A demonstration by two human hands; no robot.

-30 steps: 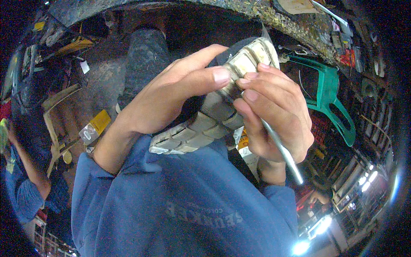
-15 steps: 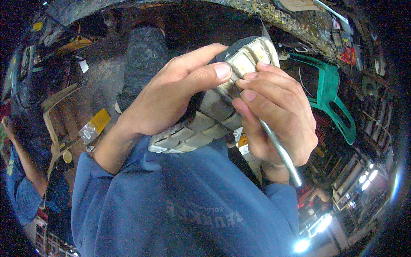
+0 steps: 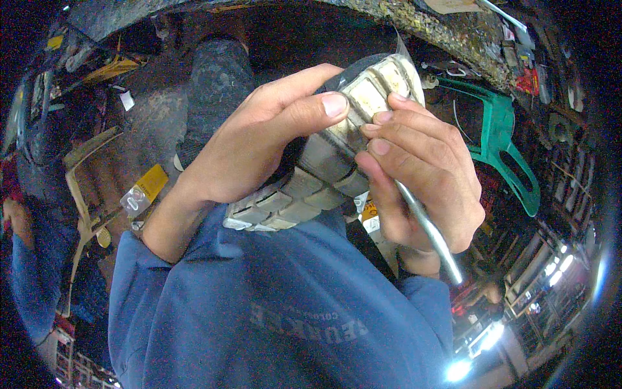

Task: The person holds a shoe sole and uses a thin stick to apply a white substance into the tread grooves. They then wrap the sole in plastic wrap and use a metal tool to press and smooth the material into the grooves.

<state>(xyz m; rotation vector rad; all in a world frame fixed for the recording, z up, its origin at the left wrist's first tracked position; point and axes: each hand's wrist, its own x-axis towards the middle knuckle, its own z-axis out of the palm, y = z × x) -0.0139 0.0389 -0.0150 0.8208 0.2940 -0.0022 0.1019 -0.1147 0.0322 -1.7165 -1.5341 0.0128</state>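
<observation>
A dark shoe with a pale, blocky sole (image 3: 327,155) is held sole-up in front of my chest. My left hand (image 3: 253,142) is closed around its side, with the thumb pressed on the sole's edge. In my right hand (image 3: 427,168) is a slim silver metal rod tool (image 3: 431,233), its back end sticking out below the fingers. The tool's front end is hidden by my fingertips, which rest against the grooves of the sole near its top end. What kind of tip it has, I cannot tell.
A worn, crusted table edge (image 3: 414,32) curves across the far side. At the right stands a green plastic chair (image 3: 495,129), and at the left a beige chair frame (image 3: 81,188). A yellow-and-clear package (image 3: 146,188) lies by my left forearm. Another person's blue sleeve (image 3: 39,285) shows at far left.
The right hand and the rod tool have shifted slightly to the right, while the left hand keeps its hold on the shoe. At far left the other person's arm has moved.
</observation>
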